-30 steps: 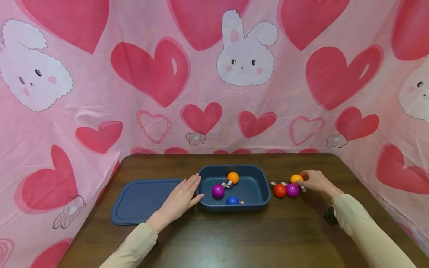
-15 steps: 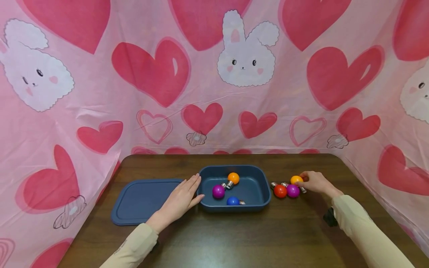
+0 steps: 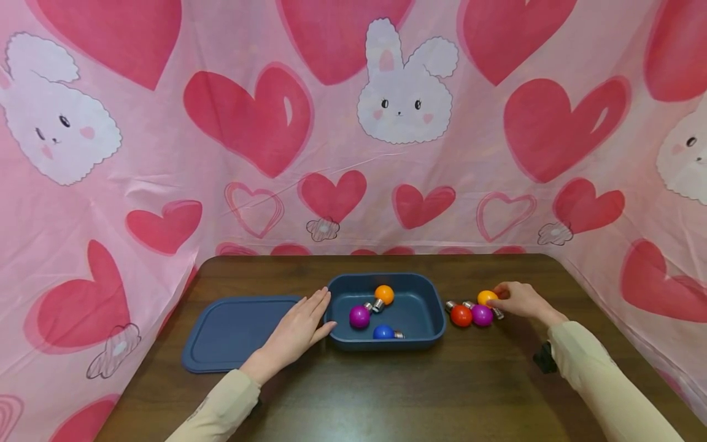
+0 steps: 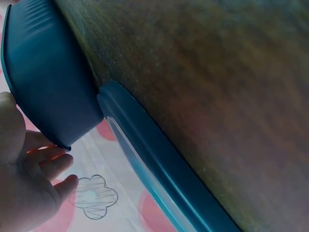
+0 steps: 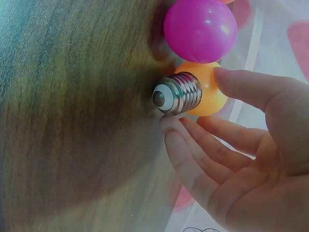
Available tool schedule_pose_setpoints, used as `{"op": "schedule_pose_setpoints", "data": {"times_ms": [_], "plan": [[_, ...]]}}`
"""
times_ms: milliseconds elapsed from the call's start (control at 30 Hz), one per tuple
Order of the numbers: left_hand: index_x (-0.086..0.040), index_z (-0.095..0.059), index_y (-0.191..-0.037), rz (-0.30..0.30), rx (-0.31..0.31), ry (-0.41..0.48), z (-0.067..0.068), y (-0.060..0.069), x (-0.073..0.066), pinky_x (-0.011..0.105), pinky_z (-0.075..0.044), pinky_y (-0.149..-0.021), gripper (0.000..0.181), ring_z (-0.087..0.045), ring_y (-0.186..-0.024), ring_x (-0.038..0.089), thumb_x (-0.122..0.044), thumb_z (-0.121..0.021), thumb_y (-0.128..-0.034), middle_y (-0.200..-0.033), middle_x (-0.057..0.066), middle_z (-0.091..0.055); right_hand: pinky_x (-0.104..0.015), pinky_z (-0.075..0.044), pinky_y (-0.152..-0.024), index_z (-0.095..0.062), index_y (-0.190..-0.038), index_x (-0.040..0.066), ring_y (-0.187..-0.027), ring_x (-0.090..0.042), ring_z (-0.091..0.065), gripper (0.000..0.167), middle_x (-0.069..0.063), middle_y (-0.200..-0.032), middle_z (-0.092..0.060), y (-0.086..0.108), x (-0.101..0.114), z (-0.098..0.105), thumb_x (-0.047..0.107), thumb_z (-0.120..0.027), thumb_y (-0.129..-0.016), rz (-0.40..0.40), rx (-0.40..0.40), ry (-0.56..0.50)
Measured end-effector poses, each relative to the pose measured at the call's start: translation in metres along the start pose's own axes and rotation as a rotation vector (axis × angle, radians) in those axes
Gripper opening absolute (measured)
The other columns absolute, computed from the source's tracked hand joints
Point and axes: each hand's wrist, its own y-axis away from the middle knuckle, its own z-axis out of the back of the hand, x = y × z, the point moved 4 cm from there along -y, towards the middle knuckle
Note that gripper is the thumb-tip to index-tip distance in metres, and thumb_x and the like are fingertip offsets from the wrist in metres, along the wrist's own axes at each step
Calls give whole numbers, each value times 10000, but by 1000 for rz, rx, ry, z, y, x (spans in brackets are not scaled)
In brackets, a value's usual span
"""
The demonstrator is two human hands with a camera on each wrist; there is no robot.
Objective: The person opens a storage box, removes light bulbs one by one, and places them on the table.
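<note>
Frame right, the right hand (image 3: 520,299) is pinching a round orange bulb (image 3: 486,298) in curved fingers; steadiness should spare the round purple bulb (image 3: 482,316) alongside. The straight-fingered left hand (image 3: 294,329) is touching a rectangular blue box (image 3: 383,346).

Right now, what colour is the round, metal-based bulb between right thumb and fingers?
The round bulb is orange, clearest in the right wrist view.

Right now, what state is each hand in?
Left hand: open, touching the rim of the navy container.
Right hand: closed, pinching the orange light bulb outside the container.
</note>
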Motion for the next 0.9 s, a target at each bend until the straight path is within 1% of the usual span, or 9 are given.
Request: {"op": "schedule_pose_setpoints", "data": {"times_ms": [133, 267, 500, 733, 900], "plan": [[-24, -449, -1477, 0, -1, 0, 1, 1, 0, 484, -400, -1154, 676, -455, -1429, 274, -429, -612, -960, -1544, 136, -453, -475, -596, -782, -627, -1096, -124, -851, -303, -660, 485, -275, -1023, -688, 0, -1, 0, 309, -708, -895, 2, 5, -11], [-20, -462, -1467, -2, -11, -3, 1, 1, -1, 482, -408, -1148, 675, -464, -1422, 270, -432, -617, -956, -1535, 137, -466, -473, -598, -781, -627, -1101, -120, -849, -294, -660, 479, -273, -1027, -687, 1, -1, 0, 304, -710, -894, 2, 9, -20], [-28, -441, -1482, 2, 1, 3, 1, 1, -1, 484, -395, -1158, 679, -449, -1434, 272, -432, -608, -963, -1549, 132, -446, -465, -597, -779, -619, -1113, -127, -849, -286, -656, 484, -269, -1026, -686, 3, 1, 1, 295, -710, -896, 0, 9, -21], [-8, -475, -1455, -18, -38, -9, 2, 2, -2, 494, -422, -1134, 669, -479, -1408, 283, -412, -637, -947, -1521, 150, -482, -460, -593, -768, -623, -1099, -120, -823, -268, -643, 469, -251, -1005, -687, 3, 2, 1, 294, -707, -896, 3, 8, -19], [-15, -458, -1468, -11, -21, -16, 2, 1, -1, 480, -410, -1147, 676, -467, -1419, 275, -425, -622, -955, -1531, 143, -470, -434, -593, -754, -646, -1068, -98, -812, -246, -647, 429, -216, -975, -704, 3, 3, 3, 287, -711, -890, 22, -10, -15]]}}
